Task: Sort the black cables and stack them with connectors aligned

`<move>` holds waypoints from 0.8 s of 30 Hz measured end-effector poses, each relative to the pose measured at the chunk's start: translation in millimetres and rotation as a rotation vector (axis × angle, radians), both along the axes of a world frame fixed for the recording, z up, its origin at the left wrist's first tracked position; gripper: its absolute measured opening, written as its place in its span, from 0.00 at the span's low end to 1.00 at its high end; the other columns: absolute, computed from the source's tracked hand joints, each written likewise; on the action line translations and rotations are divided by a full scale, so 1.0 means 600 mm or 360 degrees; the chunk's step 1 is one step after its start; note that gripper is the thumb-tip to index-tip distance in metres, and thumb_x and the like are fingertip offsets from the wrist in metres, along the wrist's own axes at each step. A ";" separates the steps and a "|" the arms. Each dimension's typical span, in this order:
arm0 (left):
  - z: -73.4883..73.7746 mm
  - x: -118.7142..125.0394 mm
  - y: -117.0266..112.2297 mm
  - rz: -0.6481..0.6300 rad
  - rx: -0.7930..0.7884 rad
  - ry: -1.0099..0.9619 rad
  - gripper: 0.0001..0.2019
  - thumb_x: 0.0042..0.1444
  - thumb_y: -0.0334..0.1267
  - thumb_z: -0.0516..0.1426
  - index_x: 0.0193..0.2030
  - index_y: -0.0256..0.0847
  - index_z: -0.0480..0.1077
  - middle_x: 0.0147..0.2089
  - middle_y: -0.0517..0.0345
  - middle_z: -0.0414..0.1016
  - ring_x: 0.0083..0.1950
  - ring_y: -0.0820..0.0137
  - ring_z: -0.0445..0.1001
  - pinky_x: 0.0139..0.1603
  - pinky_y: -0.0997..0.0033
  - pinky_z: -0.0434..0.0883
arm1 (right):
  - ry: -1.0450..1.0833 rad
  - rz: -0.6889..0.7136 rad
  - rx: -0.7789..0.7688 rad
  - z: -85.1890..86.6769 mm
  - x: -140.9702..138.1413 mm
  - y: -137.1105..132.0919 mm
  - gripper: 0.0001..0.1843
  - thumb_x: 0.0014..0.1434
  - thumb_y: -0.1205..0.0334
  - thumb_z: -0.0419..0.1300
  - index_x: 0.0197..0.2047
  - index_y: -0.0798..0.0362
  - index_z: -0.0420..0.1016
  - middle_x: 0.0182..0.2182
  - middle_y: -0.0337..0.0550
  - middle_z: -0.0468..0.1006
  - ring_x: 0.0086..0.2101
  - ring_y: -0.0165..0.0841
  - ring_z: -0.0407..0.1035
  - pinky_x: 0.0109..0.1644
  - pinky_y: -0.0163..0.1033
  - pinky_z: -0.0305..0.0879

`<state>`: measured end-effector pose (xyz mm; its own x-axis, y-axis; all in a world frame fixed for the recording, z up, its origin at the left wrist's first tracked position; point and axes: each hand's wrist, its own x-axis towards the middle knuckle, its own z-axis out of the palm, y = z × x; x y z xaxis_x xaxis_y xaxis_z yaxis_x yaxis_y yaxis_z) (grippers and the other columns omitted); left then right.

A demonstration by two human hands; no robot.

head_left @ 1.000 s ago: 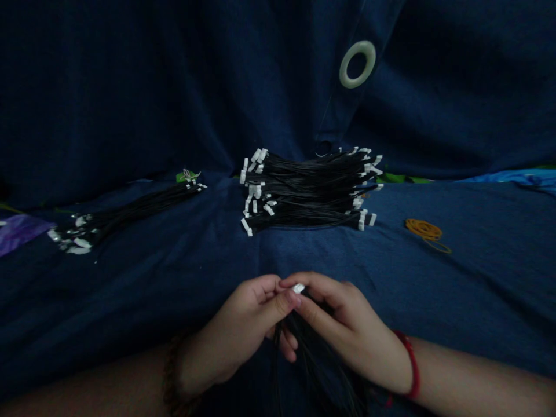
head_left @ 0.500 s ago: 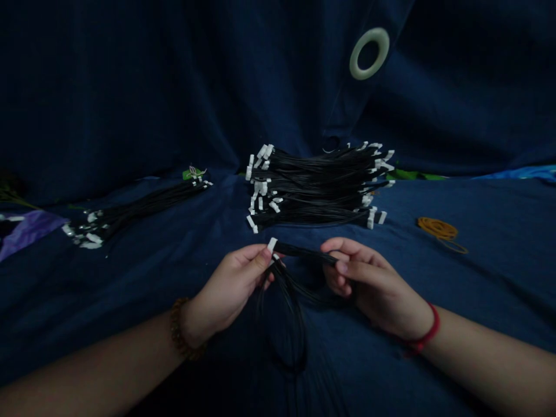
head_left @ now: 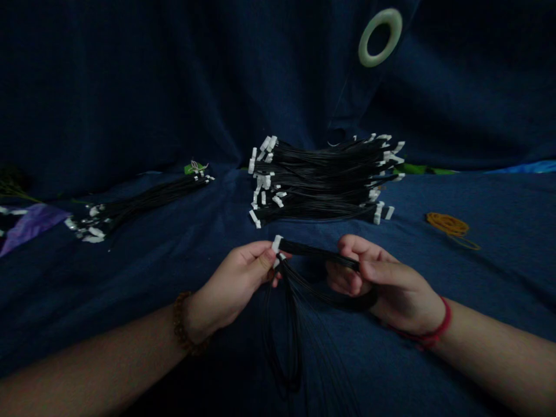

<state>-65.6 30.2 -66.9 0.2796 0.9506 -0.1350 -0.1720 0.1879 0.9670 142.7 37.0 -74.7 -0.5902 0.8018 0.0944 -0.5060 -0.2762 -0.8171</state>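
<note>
My left hand (head_left: 234,284) pinches a bundle of thin black wires (head_left: 319,250) just behind its white plastic connectors (head_left: 277,244). My right hand (head_left: 382,278) is curled around the same bundle further along, so a straight length spans the gap between my hands. Long wire loops (head_left: 286,336) hang down below them onto the blue cloth (head_left: 174,278). Just beyond my hands lies a large stack of black wires (head_left: 321,179) with white connectors at both ends, not touching either hand.
A smaller wire bundle (head_left: 139,208) with white connectors lies to the left, near a purple cloth (head_left: 30,226). Orange rubber bands (head_left: 447,226) lie to the right. Behind rises a dark blue sheet with a pale ring grommet (head_left: 380,37).
My hands have moved apart from their close pinch around one connector, and the wire bundle now stretches between them. Since half a second ago, they have shifted only slightly. The background has shifted slightly in view.
</note>
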 end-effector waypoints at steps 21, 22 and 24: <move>0.010 -0.008 0.005 0.0179 -0.0490 -0.0258 0.04 0.51 0.28 0.56 0.35 0.35 0.69 0.32 0.61 0.67 0.28 0.84 0.65 0.28 0.86 0.65 | 0.0023 -0.0321 -0.0291 0.012 -0.005 0.003 0.08 0.44 0.64 0.67 0.28 0.51 0.71 0.18 0.33 0.68 0.22 0.23 0.63 0.26 0.28 0.61; 0.010 -0.008 0.005 0.0180 -0.0489 -0.0265 0.04 0.51 0.28 0.56 0.35 0.35 0.69 0.32 0.61 0.67 0.28 0.84 0.65 0.29 0.85 0.65 | 0.0014 -0.0340 -0.0301 0.012 -0.006 0.004 0.08 0.43 0.64 0.67 0.28 0.51 0.71 0.18 0.33 0.69 0.22 0.23 0.64 0.27 0.28 0.62; 0.008 -0.010 0.006 0.0172 -0.0484 -0.0283 0.04 0.52 0.28 0.55 0.36 0.34 0.69 0.33 0.60 0.67 0.29 0.83 0.66 0.30 0.84 0.65 | -0.0012 -0.0366 -0.0294 0.012 -0.006 0.004 0.08 0.44 0.64 0.67 0.28 0.50 0.71 0.19 0.32 0.69 0.23 0.23 0.64 0.27 0.28 0.62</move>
<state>-71.9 33.6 -62.4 0.2241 0.8998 -0.3743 -0.3670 0.4337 0.8229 139.2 39.5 -67.6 -0.3912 0.9177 -0.0694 -0.5666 -0.2996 -0.7676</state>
